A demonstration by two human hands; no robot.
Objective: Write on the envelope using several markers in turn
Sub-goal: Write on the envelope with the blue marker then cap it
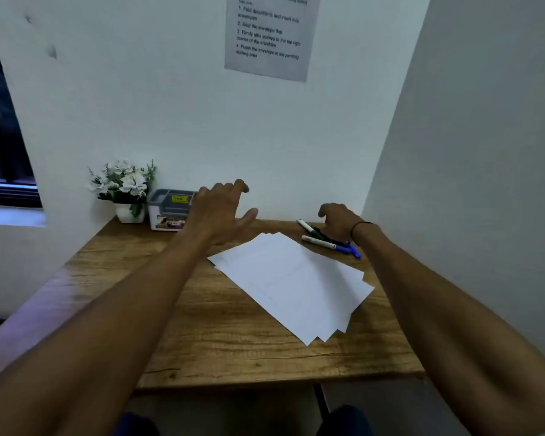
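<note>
picking the first pen: right hand (337, 220) curls loosely, empty, just over the markers (323, 239); left hand (219, 212) hovers spread, envelope (291, 286) below; next, pinch one marker

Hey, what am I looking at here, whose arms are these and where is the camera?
There is one picture, taken by a wide-angle camera worn on a person's head, looking forward and down, so the two bare arms are the wearer's own. No machine is involved. On the wooden desk lies a fanned stack of white sheets. The right hand hovers over a few markers by the wall. The left hand is spread open in the air, holding nothing. Behind it stand a small storage box and a pot of white flowers. A printed instruction sheet hangs on the wall.
</note>
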